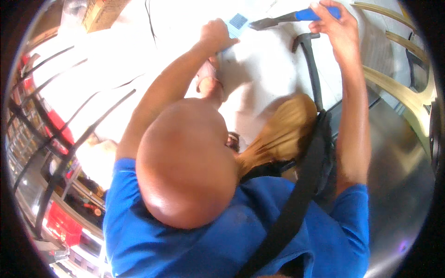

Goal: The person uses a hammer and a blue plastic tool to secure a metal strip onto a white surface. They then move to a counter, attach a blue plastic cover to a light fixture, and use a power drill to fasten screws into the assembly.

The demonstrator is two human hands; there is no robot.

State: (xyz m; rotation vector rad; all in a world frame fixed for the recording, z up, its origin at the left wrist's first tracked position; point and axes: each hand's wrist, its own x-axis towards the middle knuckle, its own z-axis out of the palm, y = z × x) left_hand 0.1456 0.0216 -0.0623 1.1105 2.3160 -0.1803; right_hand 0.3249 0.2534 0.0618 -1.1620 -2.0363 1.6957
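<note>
My left hand (215, 34) is closed at the near left edge of a light-blue flat piece (235, 33) with a darker blue square on it. Glare washes out the piece's outline, and the fingertips are hidden. In my right hand (337, 31) is a tool with a blue grip (306, 15) and a dark metal shank that widens at the tip. That tip points left, close to the blue piece; the tool's exact kind I cannot make out. Below it, a dark claw hammer (311, 69) lies on the pale floor, its head near my right hand.
Pale curved bars (398, 81) stand at the right, beside a dark glossy surface (394, 185). A cardboard box (103, 14) is at the far left. Black metal rods (99, 118) and red bins (62, 224) lie along the left. My bare knee (185, 157) juts up between my arms.
</note>
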